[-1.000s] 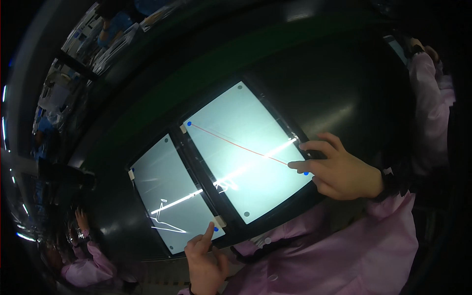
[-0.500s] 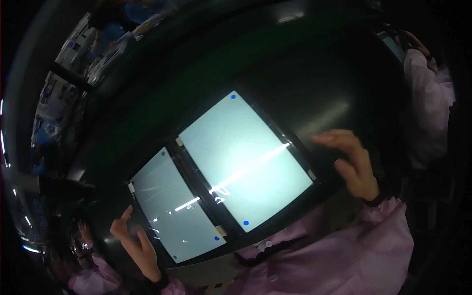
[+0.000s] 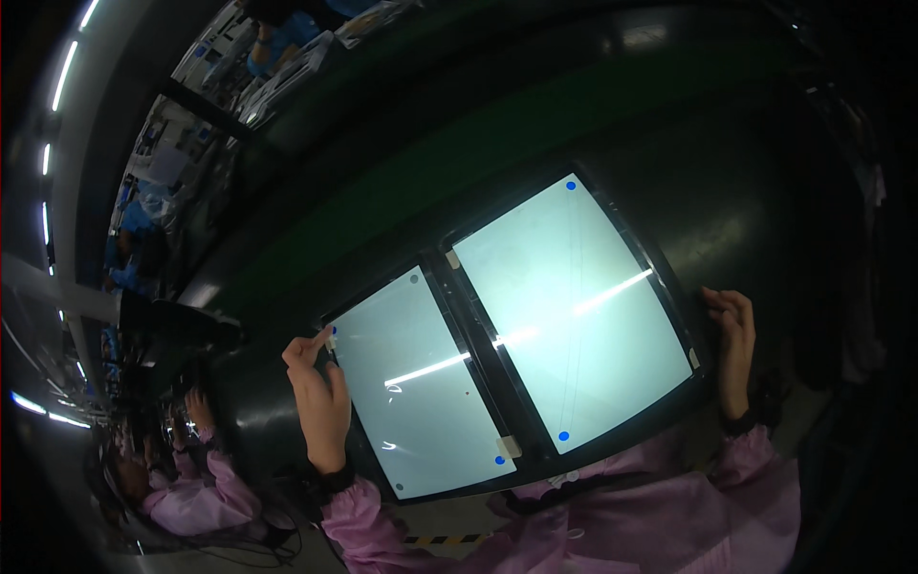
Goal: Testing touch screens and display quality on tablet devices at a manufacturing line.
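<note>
Two flat, glowing panels in black frames lie side by side: a dimmer left panel (image 3: 411, 383) and a brighter right panel (image 3: 574, 297). Blue and grey dots mark their corners. My left hand (image 3: 323, 411) is at the left panel's outer edge, index fingertip at a beige tape tab (image 3: 332, 342) beside a blue dot; its thumb stands apart, lower along the edge. My right hand (image 3: 734, 349) hovers or rests just beyond the right panel's right edge, fingers loosely bent, holding nothing that shows. Other tape tabs sit on the inner edges and at the right panel's lower right.
A dark, shiny work surface with a green band (image 3: 382, 220) surrounds the panels. At lower left another person in a pink sleeve (image 3: 210, 493) works. A dark arm-like fixture (image 3: 177, 320) juts in at left. Cluttered benches (image 3: 191, 124) stand at far left.
The view has shifted, so the panels appear farther right. My left hand has come up to the left panel's tape tab. My right hand has drawn closer to the right panel's edge.
</note>
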A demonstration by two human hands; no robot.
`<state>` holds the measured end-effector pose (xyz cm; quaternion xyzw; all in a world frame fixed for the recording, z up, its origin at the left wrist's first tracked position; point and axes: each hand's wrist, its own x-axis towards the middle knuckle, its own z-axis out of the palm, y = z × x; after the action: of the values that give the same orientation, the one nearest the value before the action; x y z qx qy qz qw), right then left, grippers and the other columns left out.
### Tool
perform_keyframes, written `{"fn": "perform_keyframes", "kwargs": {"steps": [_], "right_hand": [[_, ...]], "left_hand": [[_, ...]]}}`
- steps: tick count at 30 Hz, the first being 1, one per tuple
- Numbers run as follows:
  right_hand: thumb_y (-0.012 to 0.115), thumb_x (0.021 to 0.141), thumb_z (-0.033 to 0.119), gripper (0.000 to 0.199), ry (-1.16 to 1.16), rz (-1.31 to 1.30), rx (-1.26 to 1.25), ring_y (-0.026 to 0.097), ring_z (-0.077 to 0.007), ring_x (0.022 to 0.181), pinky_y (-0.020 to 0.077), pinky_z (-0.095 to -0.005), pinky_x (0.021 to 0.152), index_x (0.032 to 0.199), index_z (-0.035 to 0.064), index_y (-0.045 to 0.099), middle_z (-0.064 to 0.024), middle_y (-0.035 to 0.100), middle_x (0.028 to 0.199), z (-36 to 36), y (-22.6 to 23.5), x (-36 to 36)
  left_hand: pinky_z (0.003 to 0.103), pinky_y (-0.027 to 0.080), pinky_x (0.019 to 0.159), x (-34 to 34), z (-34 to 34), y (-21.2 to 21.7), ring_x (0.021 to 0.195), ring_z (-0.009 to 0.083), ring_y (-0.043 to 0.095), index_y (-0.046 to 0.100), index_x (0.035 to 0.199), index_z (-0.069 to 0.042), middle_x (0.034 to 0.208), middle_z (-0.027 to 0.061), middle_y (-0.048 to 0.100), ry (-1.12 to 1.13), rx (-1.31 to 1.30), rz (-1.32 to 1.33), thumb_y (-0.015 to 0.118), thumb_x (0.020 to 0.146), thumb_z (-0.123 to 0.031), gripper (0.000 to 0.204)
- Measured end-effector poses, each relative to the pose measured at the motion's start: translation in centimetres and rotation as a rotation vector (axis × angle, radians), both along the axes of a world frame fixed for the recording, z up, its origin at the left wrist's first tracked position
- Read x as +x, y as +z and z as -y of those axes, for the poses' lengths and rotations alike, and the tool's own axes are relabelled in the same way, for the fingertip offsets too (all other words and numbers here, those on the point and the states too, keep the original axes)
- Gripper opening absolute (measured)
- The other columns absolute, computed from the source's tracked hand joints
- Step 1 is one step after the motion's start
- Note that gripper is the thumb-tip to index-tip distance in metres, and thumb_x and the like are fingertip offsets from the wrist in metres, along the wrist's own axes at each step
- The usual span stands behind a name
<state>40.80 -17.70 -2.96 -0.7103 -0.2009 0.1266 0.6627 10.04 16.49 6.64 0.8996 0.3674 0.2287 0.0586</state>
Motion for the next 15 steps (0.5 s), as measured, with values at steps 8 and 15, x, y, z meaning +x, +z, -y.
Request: {"fn": "perform_keyframes", "kwargs": {"steps": [8, 15], "right_hand": [[0.042, 0.094, 0.013, 0.026, -0.013, 0.001, -0.032, 0.054, -0.0202, 0.111, 0.0367, -0.0314, 0.097, 0.116, -0.0001, 0.047, -0.0169, 0.059, 0.117, 0.0, -0.1, -0.4], [0.041, 0.094, 0.009, 0.025, 0.020, -0.003, -0.002, 0.053, -0.0240, 0.115, 0.0351, -0.0337, 0.103, 0.116, -0.0019, 0.046, -0.0187, 0.058, 0.118, -0.2, -0.1, -0.1]], "left_hand": [[0.038, 0.035, 0.097, 0.4, 3.9, 0.3, 0.110, 0.0352, 0.054, 0.031, 0.111, 0.003, 0.119, 0.0283, 0.054, -0.040, -0.221, -0.018, 0.042, 0.079, 0.011, 0.035], [0.036, 0.036, 0.096, 0.4, 10.7, 0.7, 0.108, 0.0329, 0.058, 0.029, 0.113, 0.002, 0.118, 0.0290, 0.057, -0.098, -0.301, -0.047, 0.044, 0.077, 0.009, 0.040]]}}
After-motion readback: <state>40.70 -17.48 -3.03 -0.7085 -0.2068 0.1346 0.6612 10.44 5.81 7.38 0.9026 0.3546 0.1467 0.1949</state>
